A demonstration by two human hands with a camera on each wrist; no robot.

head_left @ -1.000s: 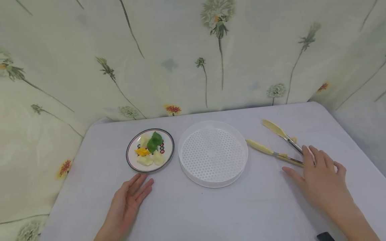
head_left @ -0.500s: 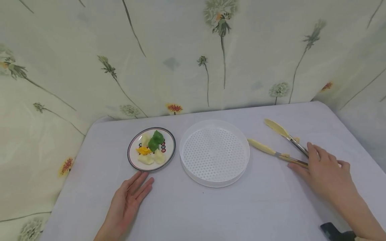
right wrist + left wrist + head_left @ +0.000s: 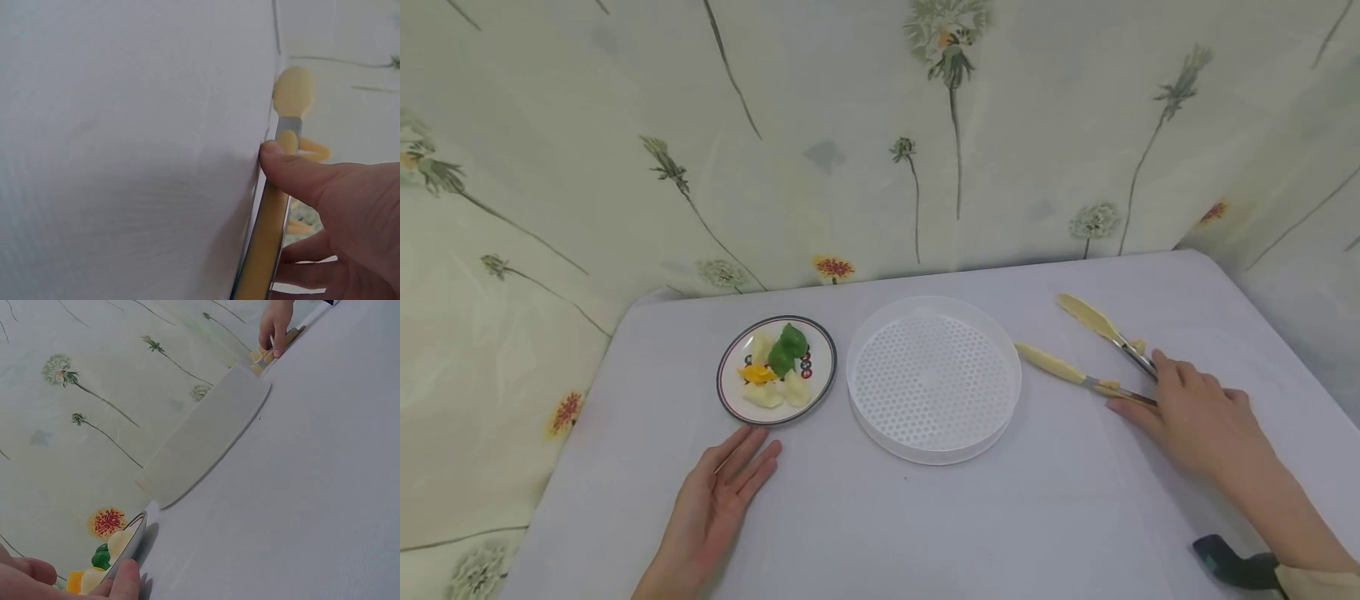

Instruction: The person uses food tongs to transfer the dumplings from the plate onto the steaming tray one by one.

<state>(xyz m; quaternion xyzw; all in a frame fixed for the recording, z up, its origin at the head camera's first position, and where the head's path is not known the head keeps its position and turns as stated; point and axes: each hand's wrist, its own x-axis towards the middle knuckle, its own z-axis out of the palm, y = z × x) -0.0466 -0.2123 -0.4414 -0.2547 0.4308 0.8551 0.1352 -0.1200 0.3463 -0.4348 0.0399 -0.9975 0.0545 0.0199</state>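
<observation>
My left hand [image 3: 718, 500] lies palm up on the table with relaxed fingers, its fingertips right at the near rim of a small plate [image 3: 820, 367]. On that plate sit a green piece [image 3: 786, 352], a yellow-orange piece [image 3: 757, 374] and several pale dumpling-like pieces [image 3: 763, 396]. At the right, my right hand [image 3: 1202, 417] grips a pair of tongs [image 3: 1052, 367] with cream tips and metal arms, spread apart. The right wrist view has the thumb [image 3: 290, 169] against one arm of the tongs [image 3: 265, 244] and the fingers on the far side. The tongs' rear end is hidden under the hand.
A round white perforated tray [image 3: 934, 457] with a raised rim stands between the plate and the tongs. White cloth covers the table [image 3: 955, 533]. A flower-patterned curtain [image 3: 820, 167] hangs behind the far edge. A black strap-like object [image 3: 1232, 562] shows at the right wrist.
My right hand has slid a little forward and left along the tongs over the last half second. The tongs, plate, tray and left hand have stayed in place.
</observation>
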